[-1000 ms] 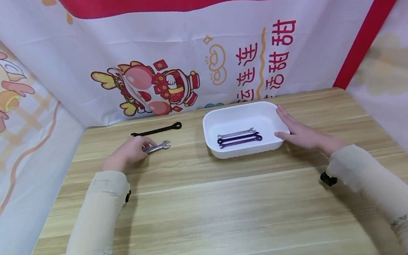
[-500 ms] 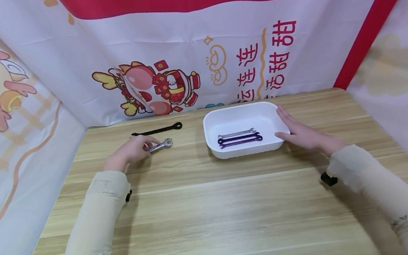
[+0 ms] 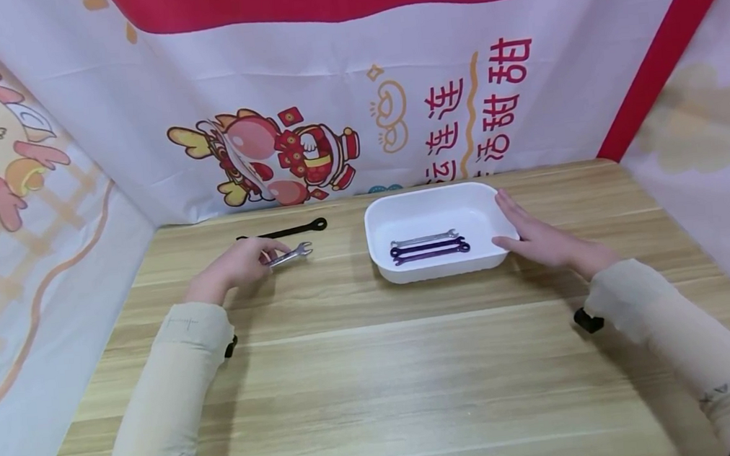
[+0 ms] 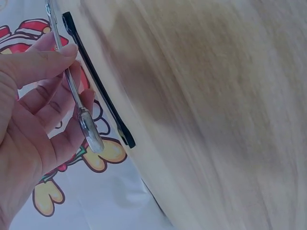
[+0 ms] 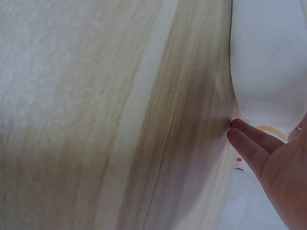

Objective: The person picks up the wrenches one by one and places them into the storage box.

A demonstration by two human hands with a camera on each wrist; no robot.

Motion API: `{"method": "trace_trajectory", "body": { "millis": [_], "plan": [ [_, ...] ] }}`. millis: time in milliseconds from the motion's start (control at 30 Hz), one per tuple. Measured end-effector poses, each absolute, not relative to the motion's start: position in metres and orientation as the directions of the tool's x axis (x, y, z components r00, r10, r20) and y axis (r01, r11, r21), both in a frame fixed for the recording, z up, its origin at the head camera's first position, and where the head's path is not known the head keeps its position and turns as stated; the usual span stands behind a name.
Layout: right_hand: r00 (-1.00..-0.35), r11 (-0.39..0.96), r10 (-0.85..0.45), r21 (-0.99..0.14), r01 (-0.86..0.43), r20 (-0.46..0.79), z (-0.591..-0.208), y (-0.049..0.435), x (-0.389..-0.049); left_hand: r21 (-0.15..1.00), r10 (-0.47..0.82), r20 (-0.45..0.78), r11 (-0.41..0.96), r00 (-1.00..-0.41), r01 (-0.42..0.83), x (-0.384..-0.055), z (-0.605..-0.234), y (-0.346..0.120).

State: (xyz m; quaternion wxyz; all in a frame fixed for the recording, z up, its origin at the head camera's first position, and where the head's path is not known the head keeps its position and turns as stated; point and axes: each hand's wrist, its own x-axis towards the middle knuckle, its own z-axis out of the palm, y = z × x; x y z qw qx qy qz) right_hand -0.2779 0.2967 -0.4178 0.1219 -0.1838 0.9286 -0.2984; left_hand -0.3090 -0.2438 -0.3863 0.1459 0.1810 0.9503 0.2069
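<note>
At the frame's centre-left, the left hand pinches a silver wrench mid-shaft, likely for balance, while the straight-fingered right hand seemingly steadies the white tub.

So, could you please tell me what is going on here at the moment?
A person is working with wrenches at a table. The left hand pinches a silver wrench, outside the white bin. The right hand rests against the bin's right end, fingers extended. Three wrenches lie in the bin: another silver one and two dark purplish ones. A black wrench lies on the table just beyond the left hand.
</note>
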Motion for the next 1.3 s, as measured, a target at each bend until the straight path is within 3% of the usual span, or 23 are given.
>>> {"method": "trace_trajectory", "body": {
  "millis": [633, 1300],
  "plan": [
    [-0.904, 0.752, -0.412, -0.602, -0.268, -0.112, -0.42, 0.297, -0.278, 0.487, 0.498, -0.154, 0.79, -0.854, 0.373, -0.309, -0.378, -0.224],
    [-0.9, 0.756, -0.416, -0.6, -0.263, -0.129, -0.418, 0.296, -0.277, 0.519, 0.488, -0.166, 0.782, -0.857, 0.345, -0.306, -0.362, -0.198]
  ]
}}
